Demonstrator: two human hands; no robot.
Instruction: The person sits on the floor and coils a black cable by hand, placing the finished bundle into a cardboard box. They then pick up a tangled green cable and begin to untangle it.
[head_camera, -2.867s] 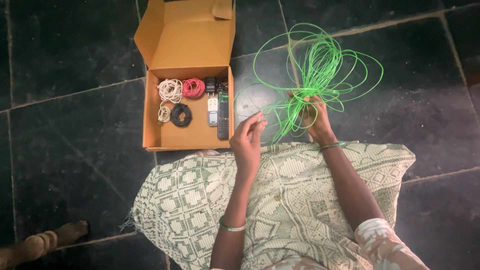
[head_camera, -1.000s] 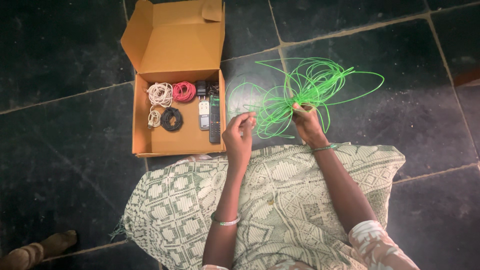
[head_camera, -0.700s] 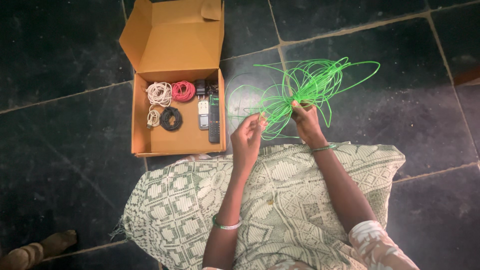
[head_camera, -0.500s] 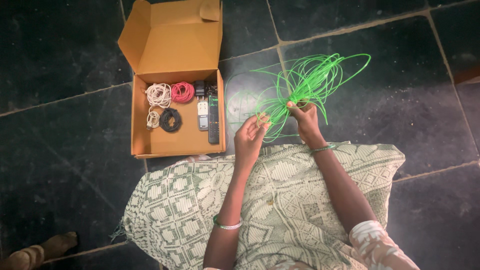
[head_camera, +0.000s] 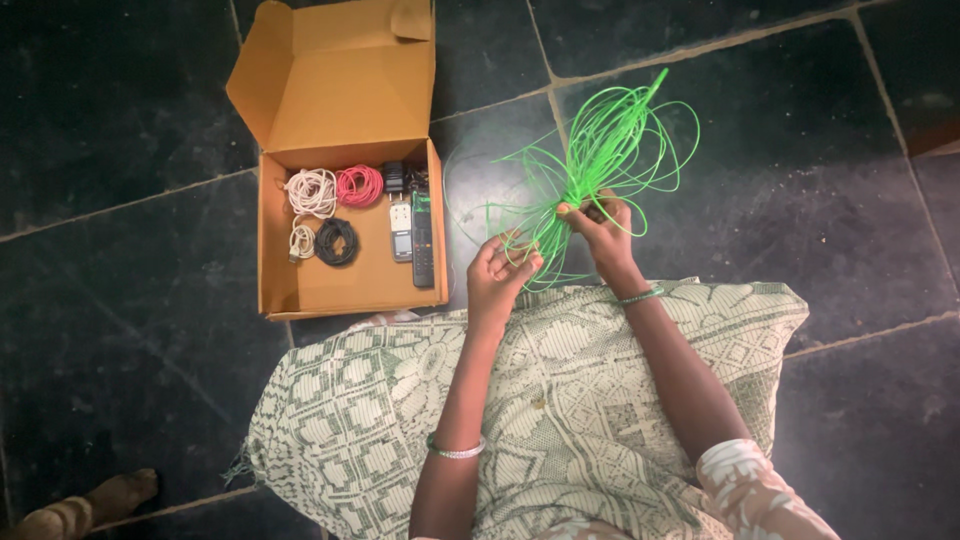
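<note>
Dark stone floor tiles (head_camera: 120, 120) with pale grout lines fill the frame. At centre, the right hand (head_camera: 600, 228) is clenched around the gathered neck of a green wire bundle (head_camera: 610, 140); pinching the loops at one point keeps them together while they fan toward the upper right. The left hand (head_camera: 500, 275), just left of and below it, grips strands trailing from the same bundle, probably a loose end, though the fingers hide the detail. Both hands work above a patterned cloth (head_camera: 560, 390) covering the lap at lower centre.

An open cardboard box (head_camera: 290, 290) sits at upper left, lid folded back for access. Inside, a white coil (head_camera: 312, 192), red coil (head_camera: 359, 185), black coil (head_camera: 336, 241) and two handsets (head_camera: 412, 232) lie side by side, apart from each other. A foot (head_camera: 95, 498) shows at lower left.
</note>
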